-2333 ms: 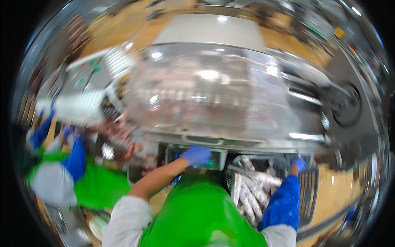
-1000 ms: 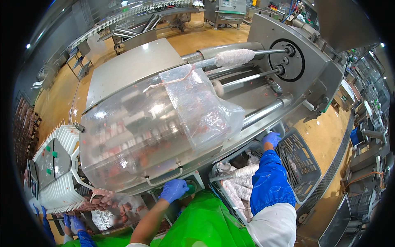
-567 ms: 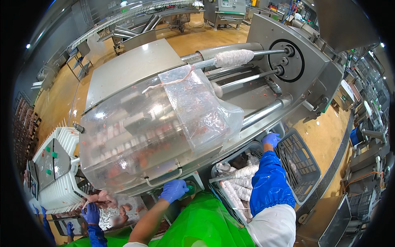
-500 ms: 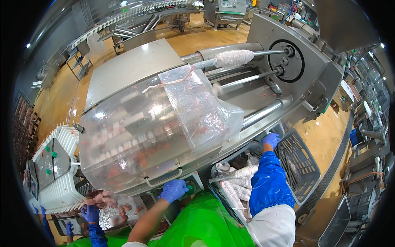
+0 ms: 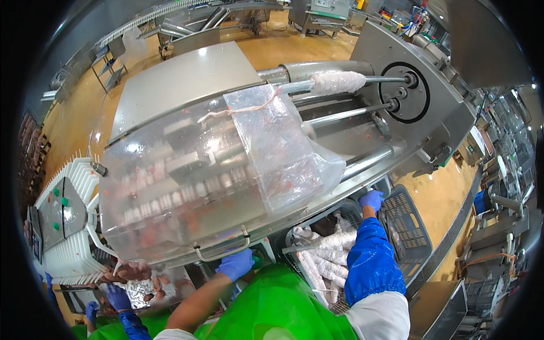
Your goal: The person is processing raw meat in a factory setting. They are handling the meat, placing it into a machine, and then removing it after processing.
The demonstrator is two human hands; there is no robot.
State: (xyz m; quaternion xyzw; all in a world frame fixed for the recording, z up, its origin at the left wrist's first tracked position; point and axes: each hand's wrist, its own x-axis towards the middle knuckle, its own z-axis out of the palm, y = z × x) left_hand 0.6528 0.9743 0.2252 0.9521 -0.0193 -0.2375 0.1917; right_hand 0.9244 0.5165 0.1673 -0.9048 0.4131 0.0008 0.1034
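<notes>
My left hand, in a blue glove, is at the front edge of a steel machine, just under the pale handle of its clear cover. A round green button or knob sits beside it; its fingertips are hidden. My right hand, also blue-gloved, reaches to the machine's front at the right, fingers curled against a small part that I cannot make out. White shirred casing sticks lie in a grey crate between my arms. Another casing stick sits on the upper steel rod.
A second grey crate stands right of my right arm. At the left, sausage links come off beside a conveyor with white hooks. A co-worker's gloved hand is there. Clear plastic sheeting drapes over the cover.
The view has shifted slightly. Both my hands stay at the same spots on the machine. White pieces under the clear cover look different, and the co-worker's hand has moved slightly away from the links.
</notes>
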